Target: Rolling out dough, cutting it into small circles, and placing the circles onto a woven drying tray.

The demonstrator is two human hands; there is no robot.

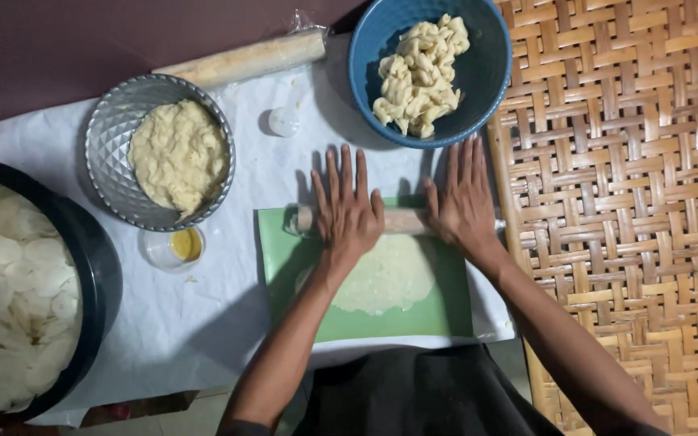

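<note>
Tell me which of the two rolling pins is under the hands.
The short rolling pin lying across the green mat, pressed by left hand and right hand over the flattened dough. The longer wrapped pin lies untouched at the paper's far edge.

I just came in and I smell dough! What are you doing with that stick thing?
A person presses both palms, left hand and right hand, flat on a rolling pin over a thin sheet of dough on a green mat. Nearby sit a silver bowl of dough, a blue bowl of twisted pieces, and a dark tray of white discs.
</note>
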